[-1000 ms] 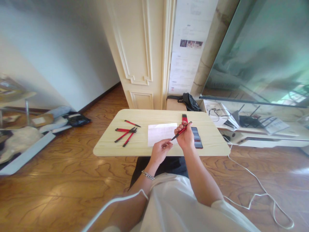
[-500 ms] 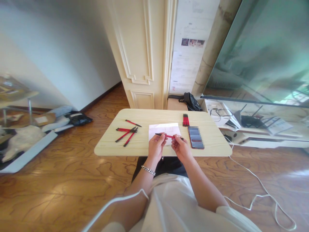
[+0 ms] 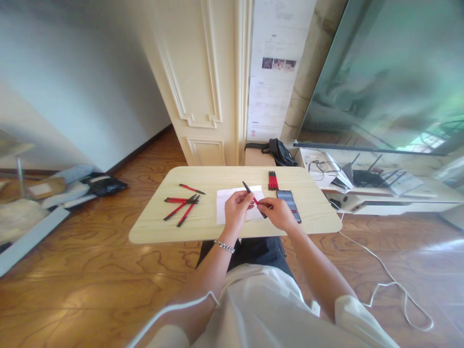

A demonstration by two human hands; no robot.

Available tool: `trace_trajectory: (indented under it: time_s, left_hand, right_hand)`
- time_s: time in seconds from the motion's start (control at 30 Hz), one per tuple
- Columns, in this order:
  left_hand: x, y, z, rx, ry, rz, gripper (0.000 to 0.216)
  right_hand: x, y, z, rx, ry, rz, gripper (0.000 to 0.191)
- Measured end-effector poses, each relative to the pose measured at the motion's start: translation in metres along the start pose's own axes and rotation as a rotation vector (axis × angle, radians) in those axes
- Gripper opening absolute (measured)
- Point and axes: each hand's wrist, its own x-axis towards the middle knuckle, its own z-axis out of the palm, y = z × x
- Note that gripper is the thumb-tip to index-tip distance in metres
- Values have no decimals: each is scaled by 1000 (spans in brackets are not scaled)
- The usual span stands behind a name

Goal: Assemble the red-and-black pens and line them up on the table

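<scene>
A red pen [image 3: 255, 200] with black ends slants over the white paper [image 3: 225, 212], held between my two hands. My left hand [image 3: 237, 208] pinches it near its upper part, and the black end sticks up past the fingers. Lower on the same pen, my right hand [image 3: 276, 211] has its fingertips closed round the barrel. Several red-and-black pens [image 3: 181, 205] lie crossed in a loose pile to the left, with one pen [image 3: 192, 189] apart just behind them. On the right, a tidy row of similar pens [image 3: 273, 181] lies side by side.
A phone [image 3: 289, 203] lies on the light wooden table [image 3: 152, 222], close to my right hand. Behind the table are a black bag [image 3: 281, 152] and a white TV cabinet [image 3: 384, 205]. A white cable [image 3: 384, 285] trails over the floor.
The held pen has turned from nearly level to a steep slant, its left black end now raised away from me. My right hand has turned with it. The camera view has shifted slightly.
</scene>
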Motion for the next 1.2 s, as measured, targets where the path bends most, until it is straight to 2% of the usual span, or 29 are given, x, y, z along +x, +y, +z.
trace_trajectory:
  time_s: [0.03,0.07,0.17,0.27,0.33,0.43,0.6,1.2]
  left_hand:
    - [1,-1,-2,47,-19,27,44]
    - [2,-2,-6,113,-22,64,43]
    - [0,-11,-26,355,62,174,36]
    - [-4,-22,-50,550,147,232,31]
    - [-5,-27,-62,657,206,267,29]
    - [-6,-34,-72,762,250,303,27]
    - [-7,-38,-74,800,234,336,25]
    - [-9,-37,-75,813,234,327,24]
  right_hand:
    - [13,8,-9,-28,18,10,21]
    - [27,17,-19,-49,92,36,24]
    - [74,50,-56,-216,230,188,29]
    - [110,79,-85,-487,244,431,27]
    - [125,92,-94,-534,234,484,25]
    - [135,104,-92,-579,202,518,20]
    - [139,112,-82,-642,163,547,18]
    - [137,110,-71,-641,134,518,23]
